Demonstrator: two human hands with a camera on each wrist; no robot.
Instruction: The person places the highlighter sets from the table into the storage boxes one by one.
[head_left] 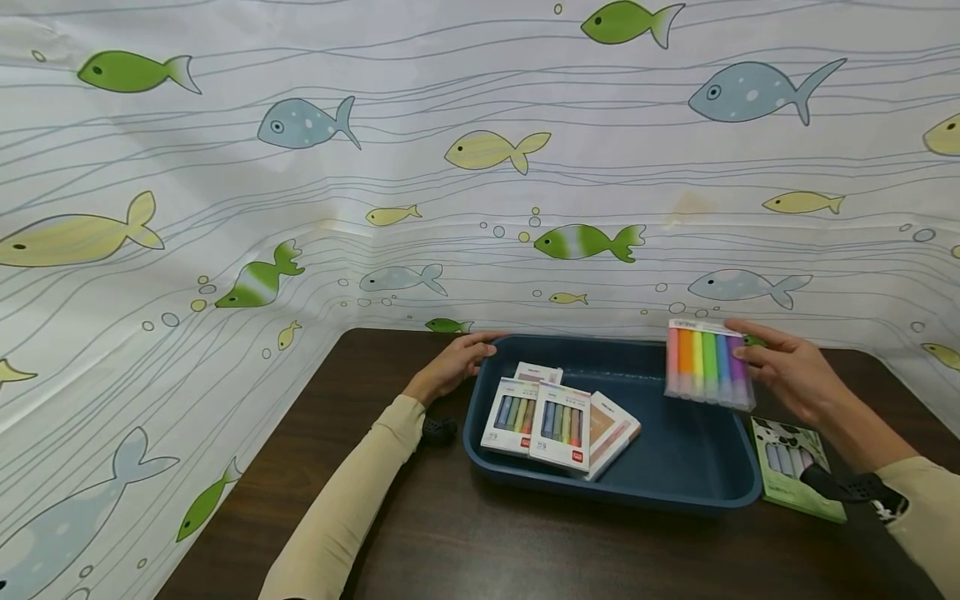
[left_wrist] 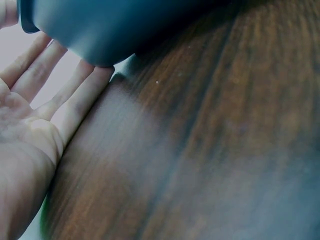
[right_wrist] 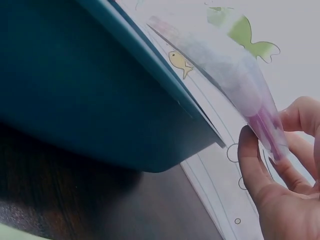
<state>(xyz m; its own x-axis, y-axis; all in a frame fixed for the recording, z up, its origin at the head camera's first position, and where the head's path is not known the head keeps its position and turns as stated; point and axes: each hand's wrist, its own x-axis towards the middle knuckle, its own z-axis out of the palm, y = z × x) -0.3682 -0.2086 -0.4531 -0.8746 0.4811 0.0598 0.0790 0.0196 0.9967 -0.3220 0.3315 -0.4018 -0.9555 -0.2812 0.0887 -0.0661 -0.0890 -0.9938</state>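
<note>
My right hand (head_left: pixel 787 367) pinches the right edge of a clear pack of coloured markers (head_left: pixel 705 367), thumb on one face and fingers behind. The pack hangs upright above the right back part of a dark blue plastic tub (head_left: pixel 675 458). In the right wrist view the pack (right_wrist: pixel 260 110) appears edge-on beside the tub's wall (right_wrist: pixel 125 110). My left hand (head_left: pixel 450 367) holds the tub's left back corner; in the left wrist view its fingers (left_wrist: pixel 75 95) reach along the outer wall (left_wrist: pixel 95 30), thumb at the rim. Several white boxes of coloured pens (head_left: pixel 561 425) lie overlapping in the tub's left half.
A green box with a black-and-white pattern (head_left: pixel 798 471) lies on the dark wooden table (head_left: pixel 525 550), against the tub's right side and partly behind my right wrist. A white sheet printed with fish (head_left: pixel 480 200) hangs behind and beside the table.
</note>
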